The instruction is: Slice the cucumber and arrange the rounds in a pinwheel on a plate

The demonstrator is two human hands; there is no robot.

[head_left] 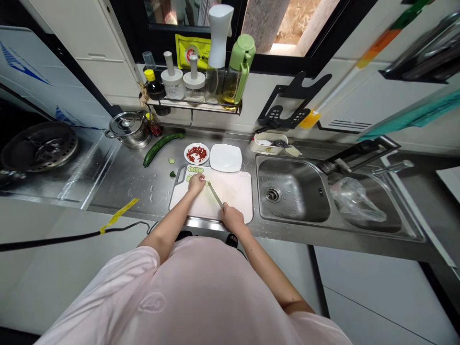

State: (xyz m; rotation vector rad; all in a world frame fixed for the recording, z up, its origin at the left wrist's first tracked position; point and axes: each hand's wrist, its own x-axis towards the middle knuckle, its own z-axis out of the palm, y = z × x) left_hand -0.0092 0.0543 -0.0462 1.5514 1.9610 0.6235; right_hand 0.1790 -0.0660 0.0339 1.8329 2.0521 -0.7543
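Kitchen knife point(215, 195) gripped in a closed right hand point(232, 216) angles toward a curled left hand point(196, 183), whose hold is hidden, on a white cutting board point(233, 191); cucumber slices point(194, 169) lie just beyond, a whole cucumber point(158, 148) beside on steel counter point(118, 187).

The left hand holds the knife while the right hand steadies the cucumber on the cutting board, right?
No, the hands are swapped: the right hand holds the knife, and the left hand steadies the cucumber on the cutting board, as the head view shows.
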